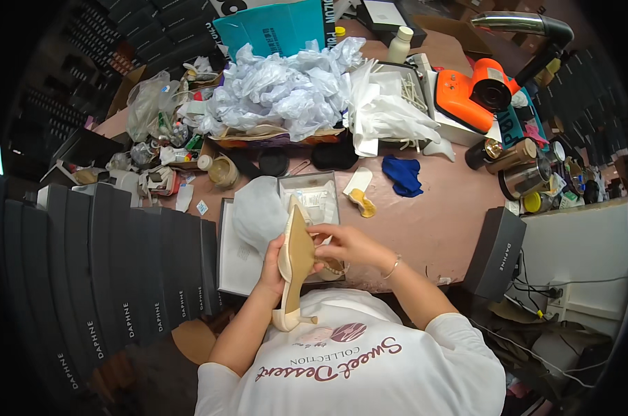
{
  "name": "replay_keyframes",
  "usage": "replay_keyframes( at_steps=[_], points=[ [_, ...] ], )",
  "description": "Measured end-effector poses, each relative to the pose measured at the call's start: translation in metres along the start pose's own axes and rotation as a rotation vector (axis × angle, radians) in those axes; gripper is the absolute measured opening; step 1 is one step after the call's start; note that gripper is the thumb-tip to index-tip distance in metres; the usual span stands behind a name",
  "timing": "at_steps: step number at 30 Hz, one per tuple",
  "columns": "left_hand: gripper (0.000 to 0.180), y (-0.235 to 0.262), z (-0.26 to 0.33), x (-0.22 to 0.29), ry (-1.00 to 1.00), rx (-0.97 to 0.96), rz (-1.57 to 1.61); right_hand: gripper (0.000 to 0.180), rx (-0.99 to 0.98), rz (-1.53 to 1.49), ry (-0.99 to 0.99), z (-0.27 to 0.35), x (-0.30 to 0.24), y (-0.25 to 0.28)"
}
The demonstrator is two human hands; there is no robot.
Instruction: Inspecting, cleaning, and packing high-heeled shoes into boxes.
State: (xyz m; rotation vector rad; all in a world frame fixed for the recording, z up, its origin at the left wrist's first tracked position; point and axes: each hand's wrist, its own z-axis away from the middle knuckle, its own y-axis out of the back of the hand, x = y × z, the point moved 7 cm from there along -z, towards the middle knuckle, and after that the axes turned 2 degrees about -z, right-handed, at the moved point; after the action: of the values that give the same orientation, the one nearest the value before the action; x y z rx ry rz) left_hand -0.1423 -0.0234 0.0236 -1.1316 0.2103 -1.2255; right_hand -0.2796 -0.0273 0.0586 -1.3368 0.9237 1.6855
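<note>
Head view shows a cream heeled shoe (294,267) held sole-up just above the lap, its long axis running from the heel by the chest to the toe over an open shoe box (239,267) on the worktop (439,222). Left hand (274,267) has its grip closed around the shoe's middle; right hand (347,244) pinches near the toe, its fingertips partly hidden. Farther off lies crumpled tissue paper (286,87).

A cream-beige high-heeled shoe (294,267) with a pointed toe stands on end above the near edge of the open shoebox (232,274), sole turned up and left, toe pointing away over the box, slim heel nearest the person's chest, gripped around its middle.
</note>
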Motion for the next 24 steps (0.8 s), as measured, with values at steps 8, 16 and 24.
replay_keyframes(
  at_steps=[8, 16, 24],
  points=[
    [0.070, -0.008, 0.036, -0.002, 0.036, -0.021, 0.158, 0.036, 0.646, 0.939, -0.221, -0.006, 0.145, 0.109],
    [0.057, 0.028, 0.027, 0.006, 0.192, -0.077, 0.112, 0.020, 0.685, 0.298, 0.199, 0.021, -0.006, 0.012],
    [0.056, -0.005, 0.027, 0.052, -0.145, -0.117, -0.194, 0.014, 0.636, 0.569, 0.475, -0.010, -0.086, -0.084]
  ],
)
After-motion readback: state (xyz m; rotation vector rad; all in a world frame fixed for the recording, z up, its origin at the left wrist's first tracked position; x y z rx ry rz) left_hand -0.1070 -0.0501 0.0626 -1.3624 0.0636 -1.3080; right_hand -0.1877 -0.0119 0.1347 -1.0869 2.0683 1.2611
